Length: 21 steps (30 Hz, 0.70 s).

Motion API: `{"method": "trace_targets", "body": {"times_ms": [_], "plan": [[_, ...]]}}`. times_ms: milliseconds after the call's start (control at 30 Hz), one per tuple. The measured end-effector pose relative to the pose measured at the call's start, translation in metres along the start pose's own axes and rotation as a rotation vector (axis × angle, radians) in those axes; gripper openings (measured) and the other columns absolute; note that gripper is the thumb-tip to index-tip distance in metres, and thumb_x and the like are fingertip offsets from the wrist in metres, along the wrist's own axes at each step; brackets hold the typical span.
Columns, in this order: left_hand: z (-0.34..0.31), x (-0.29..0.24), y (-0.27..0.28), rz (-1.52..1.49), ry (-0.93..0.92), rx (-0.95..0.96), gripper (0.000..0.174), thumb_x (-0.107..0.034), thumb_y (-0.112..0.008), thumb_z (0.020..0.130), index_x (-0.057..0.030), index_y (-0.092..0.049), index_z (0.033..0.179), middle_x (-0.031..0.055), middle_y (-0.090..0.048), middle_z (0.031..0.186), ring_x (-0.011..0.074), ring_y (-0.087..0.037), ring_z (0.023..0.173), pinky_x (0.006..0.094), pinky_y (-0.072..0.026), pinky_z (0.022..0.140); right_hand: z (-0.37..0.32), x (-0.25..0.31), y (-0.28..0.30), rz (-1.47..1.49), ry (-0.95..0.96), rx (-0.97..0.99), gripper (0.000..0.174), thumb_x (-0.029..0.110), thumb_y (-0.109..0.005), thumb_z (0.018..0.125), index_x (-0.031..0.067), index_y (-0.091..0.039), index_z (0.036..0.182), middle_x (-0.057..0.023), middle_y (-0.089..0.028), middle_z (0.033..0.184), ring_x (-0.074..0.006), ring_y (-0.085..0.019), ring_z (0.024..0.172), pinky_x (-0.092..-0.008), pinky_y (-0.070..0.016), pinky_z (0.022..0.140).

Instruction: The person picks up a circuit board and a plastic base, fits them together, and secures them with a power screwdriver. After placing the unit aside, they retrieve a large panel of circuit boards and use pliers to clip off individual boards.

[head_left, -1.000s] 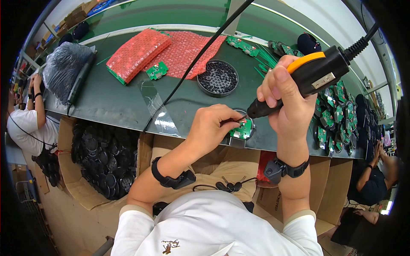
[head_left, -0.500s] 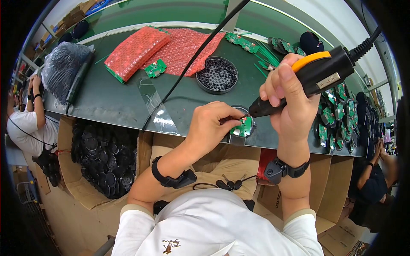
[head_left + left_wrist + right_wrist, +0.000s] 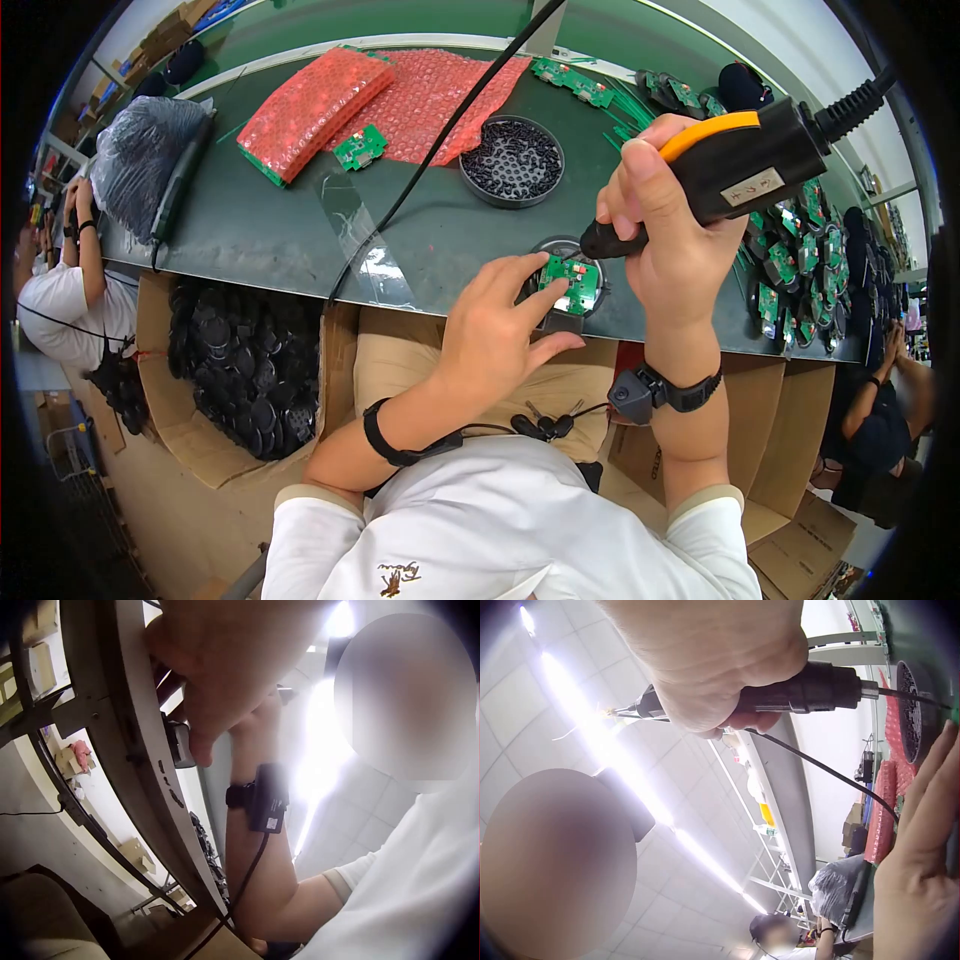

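Tabletop (image 3: 260,240) viewed fwd/down from head cam. L hand (image 3: 232,660) seen v. close from L wrist, ceiling (image 3: 367,806) beyond. Elec. screwdriver (image 3: 802,691) seen close, sideways from R wrist; round dish (image 3: 910,712) shared w/ head.

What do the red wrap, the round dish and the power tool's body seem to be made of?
Red wrap: thin, glossy plastic film, with raised bubbles.
Round dish: smooth and dark grey; plastic or coated metal, I can't tell which.
Tool body: likely hard plastic, black with a soft sheen.
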<state>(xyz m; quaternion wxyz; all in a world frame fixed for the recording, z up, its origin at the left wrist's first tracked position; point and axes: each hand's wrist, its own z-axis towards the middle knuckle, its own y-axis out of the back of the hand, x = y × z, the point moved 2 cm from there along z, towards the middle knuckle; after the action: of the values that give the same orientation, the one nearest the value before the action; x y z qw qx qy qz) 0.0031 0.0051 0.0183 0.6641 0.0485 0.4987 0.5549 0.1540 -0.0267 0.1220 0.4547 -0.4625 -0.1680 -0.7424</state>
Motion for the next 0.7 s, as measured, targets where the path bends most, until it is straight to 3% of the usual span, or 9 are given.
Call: {"method": "trace_targets", "body": {"times_ms": [700], "plan": [[0.0005, -0.0003, 0.0004, 0.012, -0.012, -0.017, 0.056, -0.03, -0.091, 0.064, -0.0065, -0.075, 0.112, 0.0149, -0.065, 0.126, 0.0361, -0.063, 0.111, 0.0449, -0.0538, 0.092, -0.0028, -0.0107, 0.0007, -0.003, 0.001, -0.001, 0.015, 0.007, -0.071, 0.096, 0.0005, -0.061, 0.105, -0.0022, -0.057, 0.07, -0.0093, -0.051, 0.052, -0.029, -0.0483, 0.054]]}}
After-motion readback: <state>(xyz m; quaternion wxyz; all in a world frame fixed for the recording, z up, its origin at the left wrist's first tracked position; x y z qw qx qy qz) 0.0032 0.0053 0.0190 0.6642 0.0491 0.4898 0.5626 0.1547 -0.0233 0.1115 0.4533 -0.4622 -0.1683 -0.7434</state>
